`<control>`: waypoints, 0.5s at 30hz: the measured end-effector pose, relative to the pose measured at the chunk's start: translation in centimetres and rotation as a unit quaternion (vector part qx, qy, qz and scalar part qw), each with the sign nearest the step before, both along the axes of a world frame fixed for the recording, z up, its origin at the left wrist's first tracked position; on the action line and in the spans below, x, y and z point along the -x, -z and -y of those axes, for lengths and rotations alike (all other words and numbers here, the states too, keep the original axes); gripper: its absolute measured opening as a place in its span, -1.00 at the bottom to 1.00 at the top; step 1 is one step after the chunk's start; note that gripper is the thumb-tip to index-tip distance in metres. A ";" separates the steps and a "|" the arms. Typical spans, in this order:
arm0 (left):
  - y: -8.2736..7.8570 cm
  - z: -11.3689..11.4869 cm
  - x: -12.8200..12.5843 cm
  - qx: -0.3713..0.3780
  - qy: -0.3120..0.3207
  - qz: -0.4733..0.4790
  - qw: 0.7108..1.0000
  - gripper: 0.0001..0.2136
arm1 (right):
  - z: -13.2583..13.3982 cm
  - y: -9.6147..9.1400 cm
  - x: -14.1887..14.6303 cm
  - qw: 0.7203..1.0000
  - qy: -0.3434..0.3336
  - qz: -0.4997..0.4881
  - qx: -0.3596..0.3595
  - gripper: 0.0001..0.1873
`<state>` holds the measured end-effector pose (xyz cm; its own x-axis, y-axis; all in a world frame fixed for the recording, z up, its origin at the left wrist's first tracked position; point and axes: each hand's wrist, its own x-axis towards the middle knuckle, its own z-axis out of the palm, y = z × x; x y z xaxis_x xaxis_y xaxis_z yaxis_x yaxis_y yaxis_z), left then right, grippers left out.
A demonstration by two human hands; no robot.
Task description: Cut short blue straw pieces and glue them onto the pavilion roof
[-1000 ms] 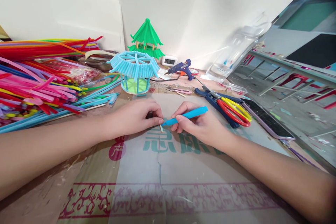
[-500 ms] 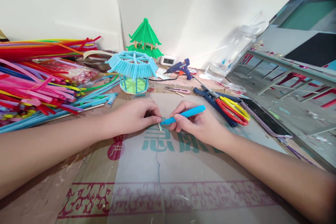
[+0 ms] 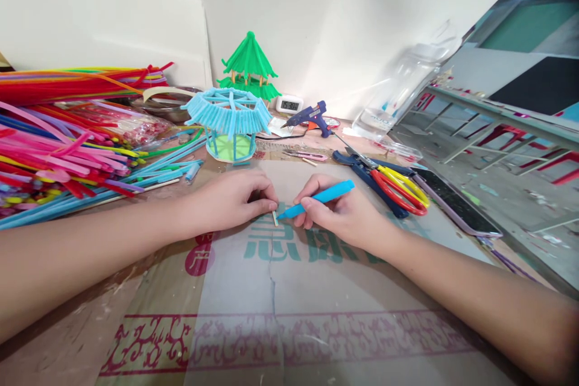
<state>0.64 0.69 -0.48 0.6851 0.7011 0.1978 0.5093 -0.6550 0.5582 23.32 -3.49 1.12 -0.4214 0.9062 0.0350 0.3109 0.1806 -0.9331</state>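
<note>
My right hand (image 3: pixel 328 208) is closed around a blue marker (image 3: pixel 332 192), whose tip points left and down. That tip meets or nearly meets a short, thin pale wooden stick (image 3: pixel 275 218). Between thumb and forefinger, my left hand (image 3: pixel 246 196) pinches the stick's upper end, hiding that part. Both hands rest low over a printed cardboard sheet (image 3: pixel 244 289). Behind them stands a small light-blue pavilion (image 3: pixel 230 123) with a ribbed roof and a green base. A green tiered-roof model (image 3: pixel 249 63) is farther back.
Bundles of coloured pipe cleaners (image 3: pixel 63 151) fill the left side. To the right lie scissors (image 3: pixel 400 190), blue-handled pliers (image 3: pixel 384 187) and a phone (image 3: pixel 455 202). A glue gun (image 3: pixel 310 119), a digital clock (image 3: pixel 289 104) and a clear bottle (image 3: pixel 402 87) are at the back.
The marker's tip has shifted slightly down along the stick. My left hand keeps its pinch in nearly the same place.
</note>
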 end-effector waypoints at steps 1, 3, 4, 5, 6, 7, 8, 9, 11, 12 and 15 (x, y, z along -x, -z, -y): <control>0.0 0.0 0.0 0.001 0.000 -0.001 1.000 -0.85 | 0.0 0.0 0.0 1.000 -0.004 0.000 0.005 -0.83; -0.1 0.0 0.0 0.005 -0.001 -0.003 1.000 -0.85 | 0.0 0.1 -0.1 1.000 -0.013 -0.001 0.016 -0.83; -0.1 0.0 0.0 0.005 -0.002 -0.005 1.000 -0.84 | 0.0 0.1 -0.1 1.000 -0.015 -0.001 0.019 -0.83; -0.1 0.0 0.0 0.004 -0.002 -0.006 1.000 -0.84 | 0.0 0.1 -0.1 1.000 -0.016 -0.002 0.018 -0.83; -0.1 0.0 0.0 0.003 -0.002 -0.006 1.000 -0.84 | 0.0 0.1 -0.1 1.000 -0.015 -0.003 0.015 -0.82; -0.1 0.0 0.0 0.003 -0.003 -0.007 1.000 -0.84 | 0.0 0.1 -0.1 1.000 -0.013 -0.003 0.011 -0.81; -0.1 0.0 0.0 0.002 -0.003 -0.008 1.000 -0.83 | 0.0 0.1 -0.1 1.000 -0.012 -0.003 0.005 -0.81; 0.0 -0.1 0.0 0.001 -0.003 -0.010 1.000 -0.83 | 0.0 0.1 0.0 1.000 -0.010 -0.003 0.000 -0.80; 0.0 -0.1 0.0 -0.001 -0.001 -0.011 1.000 -0.84 | 0.0 0.1 0.1 1.000 -0.009 -0.001 -0.007 -0.79; 0.0 -0.1 0.0 -0.001 -0.001 -0.011 1.000 -0.84 | 0.0 0.1 0.1 1.000 -0.009 -0.001 -0.006 -0.79; -0.1 -0.1 0.0 0.002 0.001 -0.009 1.000 -0.84 | 0.0 0.1 0.0 1.000 -0.012 0.002 0.006 -0.80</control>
